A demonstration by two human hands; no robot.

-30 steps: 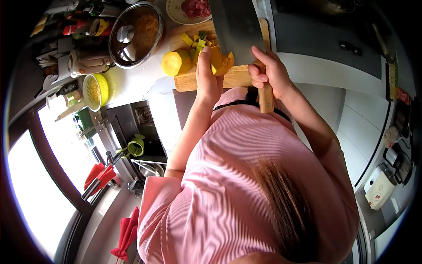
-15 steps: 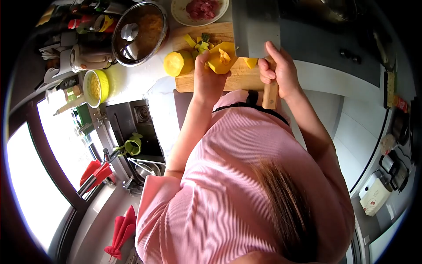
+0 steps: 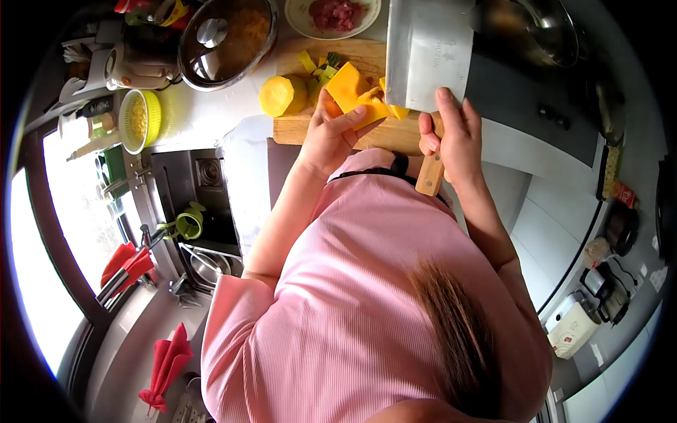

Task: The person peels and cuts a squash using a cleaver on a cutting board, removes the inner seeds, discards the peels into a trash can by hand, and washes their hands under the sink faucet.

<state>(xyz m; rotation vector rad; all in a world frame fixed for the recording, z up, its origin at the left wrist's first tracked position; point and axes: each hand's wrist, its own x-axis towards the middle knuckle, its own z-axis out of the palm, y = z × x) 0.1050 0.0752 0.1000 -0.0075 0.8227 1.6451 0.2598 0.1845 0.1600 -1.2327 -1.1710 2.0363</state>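
Note:
My left hand (image 3: 331,134) grips a chunk of orange pumpkin (image 3: 347,86), its stringy core showing, over the wooden cutting board (image 3: 296,129). My right hand (image 3: 455,137) is closed round the wooden handle of a cleaver (image 3: 431,60), whose broad blade points away from me at the board's right side. To the left of the chunk stands a round, peeled pumpkin piece (image 3: 282,96). Strips of peel (image 3: 308,62) lie behind, partly hidden by the chunk. A bit of pumpkin lies close to the blade's lower left corner.
Behind the board is a plate of raw meat (image 3: 335,33). A glass-lidded pan (image 3: 227,63) stands at the back left, near a yellow-green strainer basket (image 3: 153,121). The sink (image 3: 224,206) is to the left, the dark cooktop (image 3: 525,95) to the right.
My left hand has turned the pumpkin chunk, and its thumb now lies across it. The cleaver has swung a little, with more of its flat face showing. The whole view has shifted slightly.

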